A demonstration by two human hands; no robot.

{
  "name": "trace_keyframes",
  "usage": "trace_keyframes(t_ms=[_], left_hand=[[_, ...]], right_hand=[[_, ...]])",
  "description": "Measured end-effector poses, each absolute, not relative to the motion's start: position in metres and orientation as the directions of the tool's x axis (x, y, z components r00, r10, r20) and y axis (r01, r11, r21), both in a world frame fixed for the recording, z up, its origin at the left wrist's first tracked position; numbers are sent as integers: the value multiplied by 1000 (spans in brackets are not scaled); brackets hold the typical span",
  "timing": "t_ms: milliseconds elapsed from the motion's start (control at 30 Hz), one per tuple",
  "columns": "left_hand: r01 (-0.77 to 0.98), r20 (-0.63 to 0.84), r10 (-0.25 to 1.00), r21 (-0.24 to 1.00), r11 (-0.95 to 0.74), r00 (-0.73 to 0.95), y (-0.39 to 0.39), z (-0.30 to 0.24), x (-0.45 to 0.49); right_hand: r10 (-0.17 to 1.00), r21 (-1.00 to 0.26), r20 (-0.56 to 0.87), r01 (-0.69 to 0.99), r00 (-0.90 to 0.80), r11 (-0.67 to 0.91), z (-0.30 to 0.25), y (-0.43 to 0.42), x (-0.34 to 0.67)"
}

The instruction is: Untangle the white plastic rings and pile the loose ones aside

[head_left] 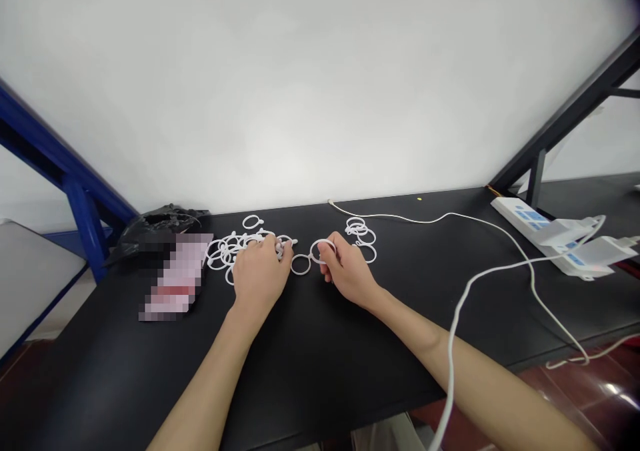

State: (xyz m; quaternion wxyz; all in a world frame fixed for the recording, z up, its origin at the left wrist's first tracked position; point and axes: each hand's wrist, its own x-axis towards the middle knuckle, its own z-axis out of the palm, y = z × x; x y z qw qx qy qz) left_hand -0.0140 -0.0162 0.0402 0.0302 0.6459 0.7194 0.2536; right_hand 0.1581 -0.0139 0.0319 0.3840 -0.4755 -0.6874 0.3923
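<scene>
My right hand [345, 267] is closed on a thin white plastic ring [313, 243], pinched between thumb and fingers and tilted up. Just left of it is a greyer ring [301, 274]; they meet at the edge, and I cannot tell whether they are joined. My left hand [263, 271] has its fingers curled at the right side of a pile of white rings [219, 259], each with a small knob. White bits show between its thumb and fingers, but their shape is mostly hidden. Several more rings [367, 236] lie behind my right hand.
Left of the pile lie a blurred pink packet [180, 271] and a black plastic bag [135, 234]. A white power strip [530, 221] with plugs stands at the right. Its white cable [453, 344] crosses over my right forearm. A white wall [320, 104] closes off the black table [300, 371].
</scene>
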Motion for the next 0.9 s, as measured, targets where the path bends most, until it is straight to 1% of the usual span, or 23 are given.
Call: trace_keyframes(t_ms=[67, 133, 200, 300, 367, 400, 467, 533, 600, 667, 767, 833, 900], left_hand=[[966, 322, 942, 259, 9, -95, -17, 36, -17], [985, 341, 939, 171, -11, -49, -17, 32, -21], [992, 356, 934, 122, -4, -40, -16, 29, -25], [996, 397, 917, 88, 4, -38, -15, 27, -27], [993, 449, 893, 112, -28, -25, -15, 28, -26], [985, 480, 877, 152, -79, -4, -15, 29, -24], [928, 523, 849, 276, -252, 75, -16, 33, -19], [813, 506, 845, 410, -413, 174, -18, 36, -14], [727, 441, 861, 499, -471, 255, -22, 38, -10], [707, 382, 872, 522, -477, 306, -24, 38, -7], [724, 357, 864, 480, -495, 355, -24, 35, -5], [745, 358, 866, 456, -487, 348, -23, 34, -4], [769, 354, 885, 458, -446, 302, -20, 34, -5]], right_hand=[[957, -864, 191, 426, -220, 270, 32, -11, 160], [952, -814, 231, 497, -201, 302, 32, -9, 162], [947, -783, 255, 533, -195, 321, 31, -7, 164], [944, -782, 259, 529, -202, 328, 29, -4, 165], [944, -786, 258, 525, -204, 328, 27, -3, 165], [945, -781, 259, 532, -203, 328, 26, -2, 165], [944, -757, 255, 564, -208, 329, 25, -1, 166], [942, -724, 248, 603, -226, 335, 25, 0, 166], [942, -697, 237, 634, -237, 335, 26, 0, 167], [948, -681, 221, 660, -229, 318, 28, 0, 167], [955, -675, 203, 676, -215, 296, 28, 0, 167], [947, -690, 228, 648, -227, 321, 27, -1, 166], [931, -712, 274, 600, -242, 365, 26, -2, 166]])
